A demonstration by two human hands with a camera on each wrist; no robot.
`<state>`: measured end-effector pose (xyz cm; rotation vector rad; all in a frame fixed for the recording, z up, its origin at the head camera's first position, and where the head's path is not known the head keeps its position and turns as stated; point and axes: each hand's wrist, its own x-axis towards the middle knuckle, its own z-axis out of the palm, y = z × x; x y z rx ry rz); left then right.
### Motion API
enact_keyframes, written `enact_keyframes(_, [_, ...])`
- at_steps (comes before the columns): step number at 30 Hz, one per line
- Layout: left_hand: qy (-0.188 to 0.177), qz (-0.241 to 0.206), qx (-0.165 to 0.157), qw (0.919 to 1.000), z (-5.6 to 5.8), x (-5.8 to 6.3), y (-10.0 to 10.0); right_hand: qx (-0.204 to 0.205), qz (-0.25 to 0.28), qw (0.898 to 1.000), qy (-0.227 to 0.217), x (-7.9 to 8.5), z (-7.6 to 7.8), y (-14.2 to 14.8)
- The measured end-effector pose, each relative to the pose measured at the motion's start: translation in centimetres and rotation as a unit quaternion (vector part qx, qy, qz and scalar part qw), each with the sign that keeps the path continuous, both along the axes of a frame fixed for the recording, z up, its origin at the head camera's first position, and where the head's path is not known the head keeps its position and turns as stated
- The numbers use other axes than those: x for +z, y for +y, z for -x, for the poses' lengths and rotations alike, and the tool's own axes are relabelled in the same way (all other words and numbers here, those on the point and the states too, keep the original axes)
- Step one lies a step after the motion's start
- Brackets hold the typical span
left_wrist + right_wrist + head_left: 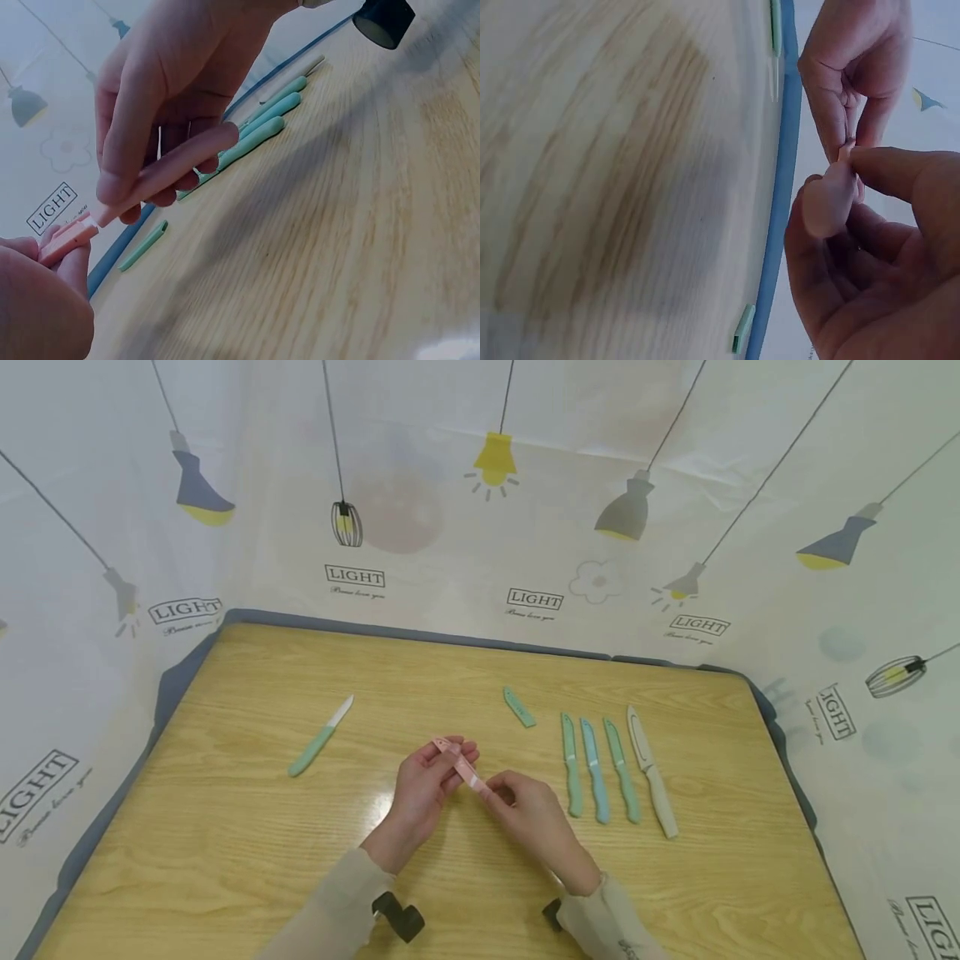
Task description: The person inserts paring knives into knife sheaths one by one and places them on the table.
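Observation:
My left hand (pixel 420 785) pinches a pink knife sheath (pixel 71 238) between thumb and fingers. My right hand (pixel 532 818) grips the pink handle of a small knife (pixel 176 165), seen end-on in the right wrist view. The knife lines up with the sheath, and a short pale stretch shows where they meet; most of the blade is hidden. Both hands are held above the middle of the table. To the left lies a green-handled knife (pixel 313 750) with its white blade bare. Beyond my hands is a loose green sheath (pixel 518 706).
On the right of the wooden table (pixel 225 852) lies a row of sheathed knives: a green knife (pixel 573 785), a blue knife (pixel 598 793), another green knife (pixel 628 793) and a longer cream knife (pixel 661 802). A lamp-patterned curtain (pixel 435 602) surrounds the table's back and sides.

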<state>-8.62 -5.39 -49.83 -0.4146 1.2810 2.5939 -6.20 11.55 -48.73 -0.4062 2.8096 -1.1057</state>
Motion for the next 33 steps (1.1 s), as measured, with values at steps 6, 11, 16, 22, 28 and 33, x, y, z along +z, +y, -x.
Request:
enact_keyframes(6, [-0.006,-0.002,0.011,0.9999,0.0,-0.1,0.4,-0.005,-0.098,0.993,0.065,0.0,-0.1,-0.2])
enact_keyframes(11, [-0.003,0.003,0.002,1.0,0.0,-0.2,0.7,-0.017,-0.129,0.987,0.092,0.2,-0.2,-0.3])
enact_keyframes(16, [0.005,0.02,-0.008,0.9998,0.1,-0.3,0.7,-0.032,-0.129,0.989,0.069,0.0,-0.2,0.2])
enact_keyframes(22, [0.001,0.042,0.019,0.9989,0.2,-0.6,0.0,-0.075,-0.143,0.986,0.028,-0.1,0.4,1.7])
enact_keyframes(28, [-0.006,0.062,0.033,0.9975,0.4,-0.5,-0.9,-0.107,-0.156,0.981,0.041,-0.3,1.1,3.3])
enact_keyframes(33, [-0.01,0.071,0.034,0.9968,0.3,-0.4,-1.3,-0.118,-0.176,0.976,0.055,-0.3,1.4,4.1])
